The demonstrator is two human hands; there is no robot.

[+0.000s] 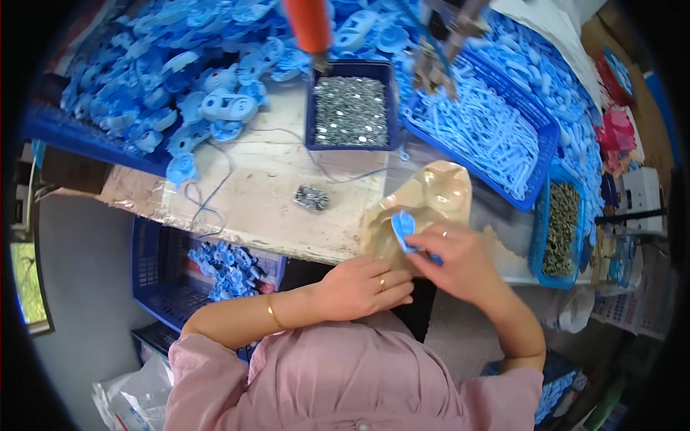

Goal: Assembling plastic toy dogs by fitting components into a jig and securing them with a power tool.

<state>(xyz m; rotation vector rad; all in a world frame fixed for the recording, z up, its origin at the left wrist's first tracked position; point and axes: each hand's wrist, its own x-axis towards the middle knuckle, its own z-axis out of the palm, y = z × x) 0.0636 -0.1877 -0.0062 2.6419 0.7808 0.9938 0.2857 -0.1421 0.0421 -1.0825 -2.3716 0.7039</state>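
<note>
My right hand [456, 260] pinches a small light-blue plastic part [404, 226] above a glossy beige moulded fixture [447, 188]. Another bit of blue shows under its fingers, partly covered by them. At the near edge of the fixture lies my left hand [365, 287], its fingers bent and pressed together. Whatever may be inside those fingers is hidden. The fixture has rounded hollows and sits at the front edge of the worktable [277, 169].
A small pile of metal pieces [311, 197] lies left of the fixture. Behind stand a dark-blue bin of metal pieces [350, 111] and a blue basket of slim parts [481, 122]. Screws fill a blue tray [562, 226] at right. An orange-handled tool [307, 25] hangs overhead.
</note>
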